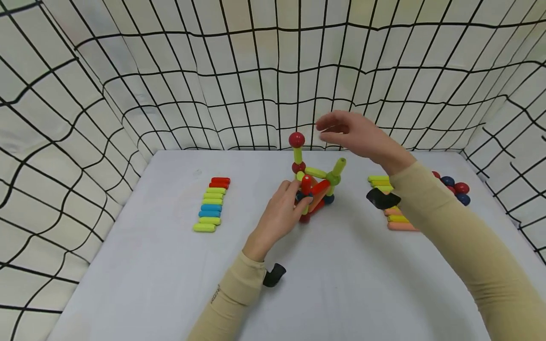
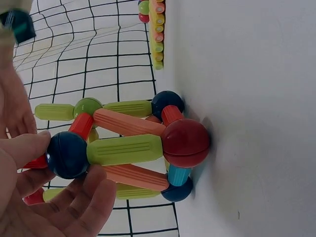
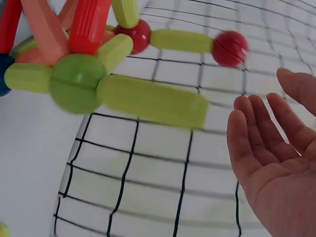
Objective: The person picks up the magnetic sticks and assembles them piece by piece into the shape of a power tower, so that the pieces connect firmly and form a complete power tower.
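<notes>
A magnetic-stick structure [image 1: 321,187] of coloured sticks and balls stands mid-table. My left hand [image 1: 277,210] holds its near side, thumb and fingers around a dark blue ball [image 2: 67,155] at an upper corner. From that ball a light green stick [image 2: 126,149] leads down to a large red ball [image 2: 186,143] on the table. A red ball [image 1: 296,139] tops the tall back post. A green ball [image 1: 333,178] carries a light green stick [image 3: 153,101] that points up, its end bare. My right hand [image 1: 356,135] hovers above and right of the red top ball, fingers spread loosely, holding nothing.
To the left lies a column of red, light green and blue sticks [image 1: 210,207]. On the right are yellow, green and orange sticks [image 1: 401,226], partly hidden by my right arm, and red and blue balls [image 1: 461,188]. Black netting [image 1: 277,71] surrounds the table's back and sides.
</notes>
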{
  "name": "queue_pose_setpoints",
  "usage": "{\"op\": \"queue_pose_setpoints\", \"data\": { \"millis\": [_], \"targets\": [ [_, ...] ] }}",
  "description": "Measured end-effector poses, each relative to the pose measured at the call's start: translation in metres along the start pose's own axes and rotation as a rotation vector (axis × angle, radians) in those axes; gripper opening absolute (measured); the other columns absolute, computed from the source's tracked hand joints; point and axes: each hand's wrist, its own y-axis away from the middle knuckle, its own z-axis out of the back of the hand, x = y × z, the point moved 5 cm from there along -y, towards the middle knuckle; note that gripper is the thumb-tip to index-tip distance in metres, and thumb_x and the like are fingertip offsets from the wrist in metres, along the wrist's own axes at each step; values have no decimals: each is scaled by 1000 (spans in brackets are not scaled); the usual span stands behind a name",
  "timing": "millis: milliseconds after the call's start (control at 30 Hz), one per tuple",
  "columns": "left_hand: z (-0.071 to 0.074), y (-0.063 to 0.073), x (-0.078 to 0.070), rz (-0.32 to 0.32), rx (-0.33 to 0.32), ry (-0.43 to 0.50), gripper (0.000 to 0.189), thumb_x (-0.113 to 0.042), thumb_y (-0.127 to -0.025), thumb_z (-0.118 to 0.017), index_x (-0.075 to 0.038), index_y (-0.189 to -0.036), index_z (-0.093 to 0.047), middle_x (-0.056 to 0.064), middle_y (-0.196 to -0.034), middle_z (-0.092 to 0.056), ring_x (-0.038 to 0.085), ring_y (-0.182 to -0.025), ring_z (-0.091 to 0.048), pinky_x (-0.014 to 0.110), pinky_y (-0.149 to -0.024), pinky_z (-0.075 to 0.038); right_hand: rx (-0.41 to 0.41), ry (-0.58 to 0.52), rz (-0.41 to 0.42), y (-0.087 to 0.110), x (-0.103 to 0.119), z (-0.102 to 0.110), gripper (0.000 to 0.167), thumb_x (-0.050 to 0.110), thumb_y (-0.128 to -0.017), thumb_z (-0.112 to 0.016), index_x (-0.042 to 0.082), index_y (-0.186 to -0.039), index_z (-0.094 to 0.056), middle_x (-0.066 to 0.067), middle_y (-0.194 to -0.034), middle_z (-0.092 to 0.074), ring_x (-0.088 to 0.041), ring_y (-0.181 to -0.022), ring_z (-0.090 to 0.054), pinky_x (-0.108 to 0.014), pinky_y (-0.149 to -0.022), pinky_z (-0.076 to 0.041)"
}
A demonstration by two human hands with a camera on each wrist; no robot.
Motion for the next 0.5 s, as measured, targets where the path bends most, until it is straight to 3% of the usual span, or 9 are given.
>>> {"op": "queue_pose_setpoints", "data": {
  "millis": [100, 233, 300, 367, 500],
  "targets": [
    [3, 0, 2, -8, 33, 31, 44, -23, -94, -67, 0, -129, -52, 12, -110, -55, 21, -90, -57, 28, -74, -53, -128, -70, -83, 40, -26, 21, 45, 39, -96, -61, 15, -134, -55, -4, -131, -57, -19, -118, -54, -44, -103, -41],
    [14, -3, 11, 39, 83, 118, 41, -14, -93, -65, -1, -130, -53, 11, -118, -58, 23, -98, -58, 32, -81, -53, -291, -119, -254, 106, -87, 46, 51, 51, -95, -56, 23, -137, -52, 0, -132, -56, -14, -112, -55, -37, -95, -41],
    [21, -8, 18, 86, 65, 158, 36, -12, -95, -59, -2, -130, -53, 11, -121, -59, 23, -103, -58, 35, -84, -53, -364, -115, -352, 137, -121, 57, 55, 55, -95, -52, 25, -140, -49, 3, -132, -54, -10, -109, -54, -36, -91, -40],
    [26, -15, 26, 144, 29, 195, 35, -14, -99, -52, -4, -132, -53, 10, -125, -58, 24, -110, -57, 38, -89, -52, -430, -134, -452, 166, -155, 66, 56, 55, -96, -50, 25, -142, -46, 6, -130, -52, -6, -107, -52, -35, -96, -42],
    [22, -36, 41, 220, -5, 297, 44, -28, -103, -46, -9, -143, -44, 9, -139, -51, 25, -127, -49, 43, -101, -45, -555, -208, -612, 213, -209, 79, 50, 47, -98, -50, 22, -140, -45, 16, -117, -48, -1, -103, -50, -23, -100, -45]
  ]
}}
